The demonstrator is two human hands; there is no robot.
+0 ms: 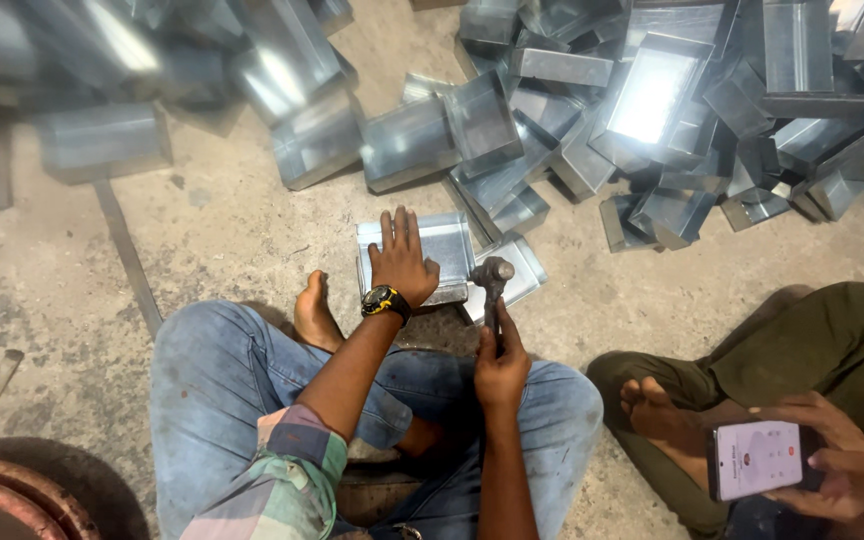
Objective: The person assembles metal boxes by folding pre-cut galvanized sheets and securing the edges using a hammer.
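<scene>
Dim overhead light glares off the metal boxes (pixel 652 95); upper left corner blurred.

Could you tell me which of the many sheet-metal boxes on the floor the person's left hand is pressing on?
It is the flat metal box lying alone just ahead of the knees, under the left hand; the other boxes sit heaped farther back, untouched.

Upper-left metal boxes (pixel 102 60) motion-blurred, edges unreadable. Left hand (pixel 402 258) covers the middle of the flat metal box (pixel 447 240). Hammer (pixel 493 275) handle mostly hidden inside right hand (pixel 500 368). Neighbour's phone (pixel 757 458) screen too small to read; rusty round rim (pixel 12 500) cut by frame corner.
</scene>
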